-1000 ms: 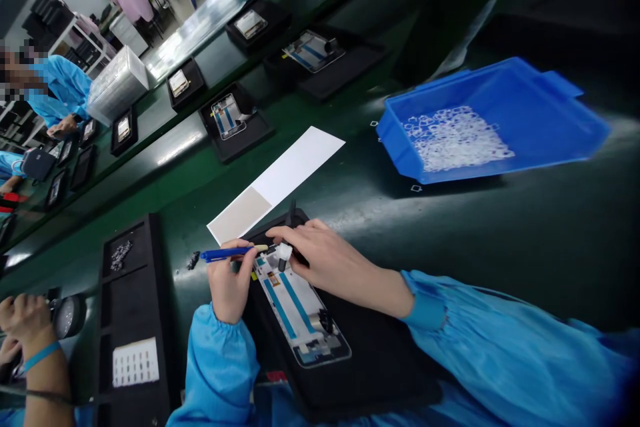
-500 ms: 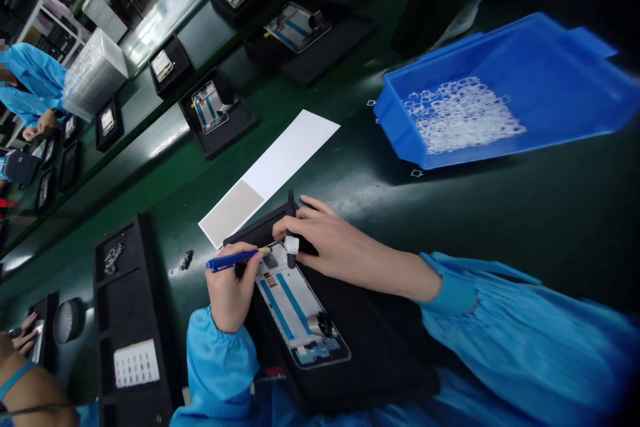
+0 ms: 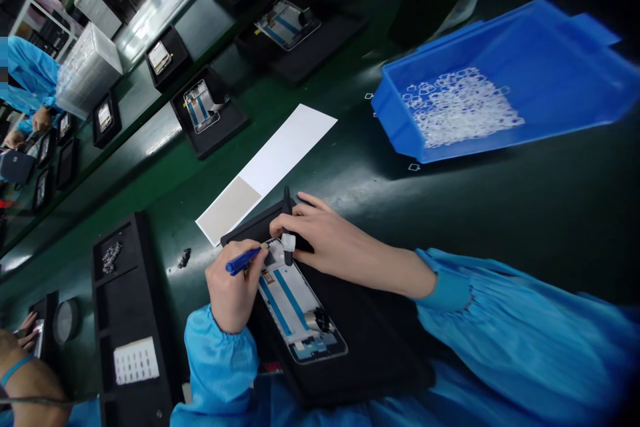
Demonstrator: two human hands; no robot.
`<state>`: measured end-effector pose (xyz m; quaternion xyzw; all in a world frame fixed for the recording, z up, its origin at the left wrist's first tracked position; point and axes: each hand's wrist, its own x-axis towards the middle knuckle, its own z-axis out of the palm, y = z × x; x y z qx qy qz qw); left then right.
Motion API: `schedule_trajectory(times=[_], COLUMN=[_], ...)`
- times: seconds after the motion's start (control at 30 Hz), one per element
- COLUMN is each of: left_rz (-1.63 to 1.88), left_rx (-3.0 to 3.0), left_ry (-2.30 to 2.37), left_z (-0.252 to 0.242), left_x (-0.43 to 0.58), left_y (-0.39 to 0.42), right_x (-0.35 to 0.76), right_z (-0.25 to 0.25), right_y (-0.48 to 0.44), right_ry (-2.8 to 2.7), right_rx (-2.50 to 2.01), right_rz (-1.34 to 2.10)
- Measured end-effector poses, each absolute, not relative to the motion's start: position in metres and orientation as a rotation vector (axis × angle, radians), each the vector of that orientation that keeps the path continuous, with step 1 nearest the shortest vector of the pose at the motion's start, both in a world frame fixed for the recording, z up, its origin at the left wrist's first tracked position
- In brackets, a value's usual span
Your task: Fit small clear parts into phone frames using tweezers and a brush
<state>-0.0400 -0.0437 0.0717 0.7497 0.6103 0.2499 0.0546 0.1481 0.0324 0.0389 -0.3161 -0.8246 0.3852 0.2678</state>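
Observation:
A phone frame (image 3: 295, 300) with blue strips lies on a black tray (image 3: 370, 353) in front of me. My left hand (image 3: 231, 287) is closed round a blue pen-like tool (image 3: 245, 259), its tip touching the frame's top end. My right hand (image 3: 320, 237) pinches a thin black tool with a white collar (image 3: 287, 240), held upright on the same top end of the frame.
A blue bin (image 3: 500, 80) of small clear parts sits at the right. A white and grey sheet (image 3: 265, 170) lies beyond the tray. A black compartment tray (image 3: 130, 320) stands at the left. More trays with frames ride the belt (image 3: 200, 107). Co-workers' hands show at the far left.
The blue tool has tilted up and drawn closer to the frame's top end. My right hand has stayed on the black tool. The view has shifted slightly.

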Motion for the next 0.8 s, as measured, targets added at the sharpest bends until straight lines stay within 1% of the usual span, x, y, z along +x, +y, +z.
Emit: schedule_trajectory(times=[0.17, 0.47, 0.53, 0.67, 0.7, 0.73, 0.8], left_rz=[0.68, 0.735, 0.864, 1.335, 1.372, 1.335, 1.056], left_rx=[2.304, 2.181, 2.078, 1.804, 1.806, 1.867, 2.127], left_ry=[1.871, 1.868, 1.87, 1.909, 1.91, 1.91, 1.919], left_z=[0.075, 0.07, 0.068, 0.069, 0.07, 0.071, 0.072], left_x=[-0.037, -0.036, -0.039, -0.047, -0.049, -0.05, -0.05], left_y=[-0.045, -0.044, -0.044, -0.049, -0.051, -0.054, -0.061], right_x=[0.148, 0.146, 0.144, 0.144, 0.144, 0.144, 0.146], right_z=[0.037, 0.037, 0.037, 0.038, 0.037, 0.038, 0.039], right_y=[0.031, 0.028, 0.028, 0.03, 0.03, 0.032, 0.034], right_ry=[-2.232, -2.284, -2.283, -2.297, -2.287, -2.259, -2.141], right_rx=[-0.861, -0.857, -0.849, -0.864, -0.864, -0.859, -0.854], right_rz=[1.028, 0.992, 0.99, 0.999, 1.006, 1.014, 1.029])
